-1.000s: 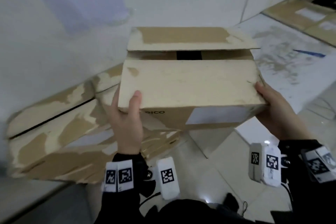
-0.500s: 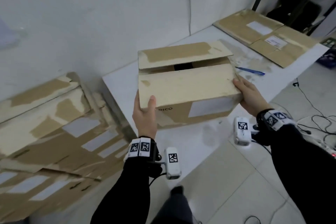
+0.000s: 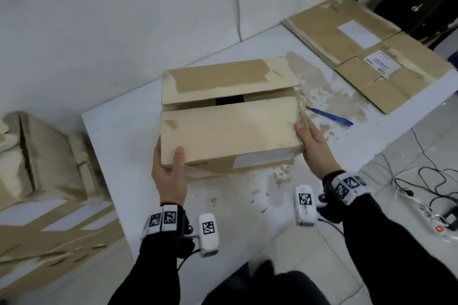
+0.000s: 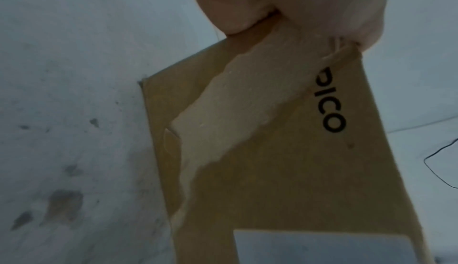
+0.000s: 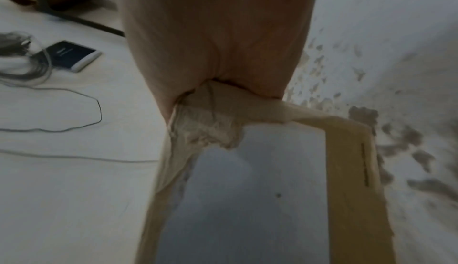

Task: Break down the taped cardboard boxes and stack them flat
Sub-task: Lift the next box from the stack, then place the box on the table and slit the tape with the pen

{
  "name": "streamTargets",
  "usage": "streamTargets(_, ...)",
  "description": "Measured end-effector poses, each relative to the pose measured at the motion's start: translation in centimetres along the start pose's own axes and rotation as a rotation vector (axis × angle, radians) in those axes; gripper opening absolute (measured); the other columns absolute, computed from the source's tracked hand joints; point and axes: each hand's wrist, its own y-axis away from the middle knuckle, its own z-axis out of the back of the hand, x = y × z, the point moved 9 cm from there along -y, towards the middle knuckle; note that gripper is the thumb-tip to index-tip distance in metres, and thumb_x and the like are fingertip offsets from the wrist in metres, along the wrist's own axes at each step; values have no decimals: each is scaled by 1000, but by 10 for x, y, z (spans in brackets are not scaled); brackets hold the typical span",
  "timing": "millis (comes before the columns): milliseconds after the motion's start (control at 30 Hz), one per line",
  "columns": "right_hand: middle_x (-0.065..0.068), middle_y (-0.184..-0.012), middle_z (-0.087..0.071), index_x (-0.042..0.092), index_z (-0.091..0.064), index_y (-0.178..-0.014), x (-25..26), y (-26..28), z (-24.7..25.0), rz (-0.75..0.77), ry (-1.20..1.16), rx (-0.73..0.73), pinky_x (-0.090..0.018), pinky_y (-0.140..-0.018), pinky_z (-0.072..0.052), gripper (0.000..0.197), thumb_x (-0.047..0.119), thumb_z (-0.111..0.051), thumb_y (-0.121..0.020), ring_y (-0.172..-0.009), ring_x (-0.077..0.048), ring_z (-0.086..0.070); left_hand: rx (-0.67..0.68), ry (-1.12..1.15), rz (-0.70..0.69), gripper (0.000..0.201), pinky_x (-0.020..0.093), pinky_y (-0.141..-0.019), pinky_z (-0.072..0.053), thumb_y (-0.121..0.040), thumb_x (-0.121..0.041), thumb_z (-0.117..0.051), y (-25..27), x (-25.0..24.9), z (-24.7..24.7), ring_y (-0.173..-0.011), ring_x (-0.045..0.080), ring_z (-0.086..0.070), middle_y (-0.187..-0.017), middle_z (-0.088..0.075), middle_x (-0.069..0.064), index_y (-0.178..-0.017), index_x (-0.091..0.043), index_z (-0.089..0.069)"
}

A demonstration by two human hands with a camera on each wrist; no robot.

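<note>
A brown cardboard box (image 3: 230, 121) with torn pale patches sits at or just above the white table (image 3: 119, 131), its two top flaps nearly closed with a dark gap between them. My left hand (image 3: 168, 173) grips its near left corner, thumb on top of the near flap. My right hand (image 3: 312, 148) holds the near right corner, thumb against the flap's edge. The left wrist view shows the box's front face (image 4: 285, 160) with black lettering. The right wrist view shows the white label (image 5: 247, 189) on that face.
Flattened boxes (image 3: 364, 52) lie stacked at the table's far right. A blue pen (image 3: 329, 115) lies beside the box among paper scraps. More torn cardboard (image 3: 44, 200) is piled left of the table. Cables and a power strip (image 3: 436, 220) lie on the floor at right.
The box has been carried from above the left cardboard pile over to the white table and lowered. Both hands keep the same hold on its near corners.
</note>
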Motion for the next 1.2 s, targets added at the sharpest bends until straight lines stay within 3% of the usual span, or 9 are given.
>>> streamTargets(233,10,-134,-51,32,-45,-132,-3,43,-4,73,57,66,-41,-109,-38,39,47,-42,-96,-125,-10,-48,-130,-362,92,54,22,-91,-39,-92,-38,-59,-61,-15,9,-115,20,-52,-124,-54,9,-135,-8,-45)
streamTargets(300,10,-123,-56,35,-52,-114,18,18,25,98,106,21,-44,-106,-40,24,47,-42,-96,-118,-12,-52,-272,-472,78,58,30,-104,-36,-93,-38,-58,-60,-39,21,-126,21,-45,-136,-47,9,-140,-10,-39)
streamTargets(400,5,-130,-48,25,-46,-123,72,-53,54,170,105,-35,-42,-106,-39,30,40,-45,-97,-121,-14,-48,-360,-562,15,57,36,-114,-26,-96,-36,-53,-10,-82,-3,-136,20,-33,-147,-37,6,-144,-12,-34)
streamTargets(567,2,-127,-54,21,-50,-131,83,-124,-2,153,404,356,-36,-99,-43,41,38,-52,-94,-117,-18,-53,-41,-571,68,81,37,-118,-4,-85,-62,-50,98,-71,-139,-145,7,10,-160,6,-7,-151,-30,-14)
streamTargets(667,1,-127,-58,19,-54,-131,66,-114,7,163,446,366,-42,-98,-47,42,39,-52,-94,-115,-19,-55,28,-700,116,91,40,-116,8,-76,-68,-44,97,-46,-164,-141,14,27,-159,17,1,-152,-27,-14)
streamTargets(833,13,-126,-54,27,-44,-135,40,-56,54,98,244,319,-23,-93,-46,44,39,-53,-93,-114,-4,-52,-29,-868,55,80,45,-119,4,-85,-66,-40,86,-67,-150,-148,16,1,-161,-9,3,-150,-24,-21)
streamTargets(967,19,-111,-57,31,-50,-127,16,-40,58,-180,126,394,-27,-93,-40,36,45,-46,-94,-108,-6,-52,147,-1167,-127,101,45,-116,10,-71,-86,-28,113,-69,-220,-147,16,14,-160,9,-6,-152,-31,-3)
streamTargets(1067,16,-105,-63,34,-56,-110,15,-47,64,-177,75,351,-20,-83,-44,33,47,-27,-100,-99,-3,-58,174,-1414,-244,107,58,-113,-9,-72,-67,-63,115,-43,-254,-148,30,-3,-161,-5,7,-152,-20,-8)
streamTargets(1200,-4,-128,-56,18,-45,-135,-18,-60,73,-305,139,233,-25,-84,-45,46,41,-23,-102,-107,-17,-53,113,-1483,-408,91,55,-105,-35,-69,-40,-81,112,-43,-257,-136,33,-39,-147,-42,13,-144,-11,-39)
